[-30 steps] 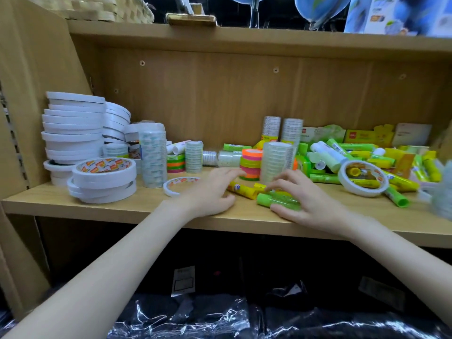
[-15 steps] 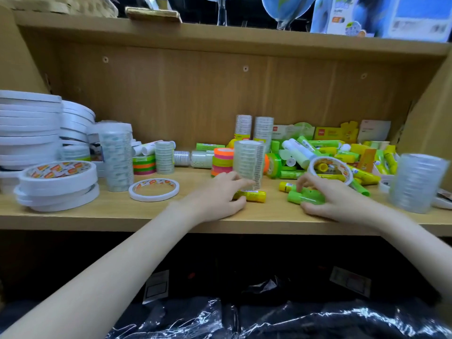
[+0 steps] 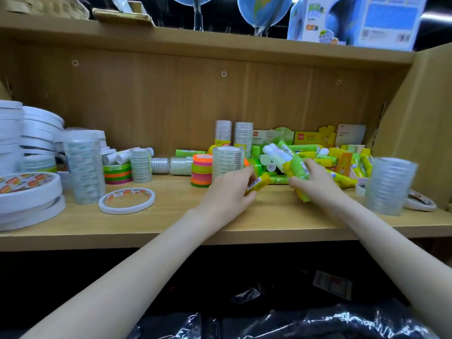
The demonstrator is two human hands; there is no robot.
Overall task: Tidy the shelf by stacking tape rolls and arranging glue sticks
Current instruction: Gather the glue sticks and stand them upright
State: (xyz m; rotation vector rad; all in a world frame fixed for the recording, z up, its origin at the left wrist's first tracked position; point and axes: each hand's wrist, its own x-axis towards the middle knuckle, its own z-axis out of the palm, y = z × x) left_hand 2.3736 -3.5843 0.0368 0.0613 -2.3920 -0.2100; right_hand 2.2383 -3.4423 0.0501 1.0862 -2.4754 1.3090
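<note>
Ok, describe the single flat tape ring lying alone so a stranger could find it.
Look at the wooden shelf, left half. In front of the tall clear tape stack lies the flat tape ring. It alone lies unstacked: thin, white, with red and orange print.

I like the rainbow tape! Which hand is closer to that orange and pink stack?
Left. The left hand sits just right of the neon tape stack; the right hand is farther right, holding glue sticks.

two hands point(image 3: 227, 192), two globes point(image 3: 264, 11), many glue sticks point(image 3: 342, 177)

Left of the neon orange, yellow and pink tape stack point(image 3: 201, 172), white tape rolls point(image 3: 29, 192) carry orange-and-yellow print; right, glue sticks point(image 3: 342, 165) are green and yellow.
</note>
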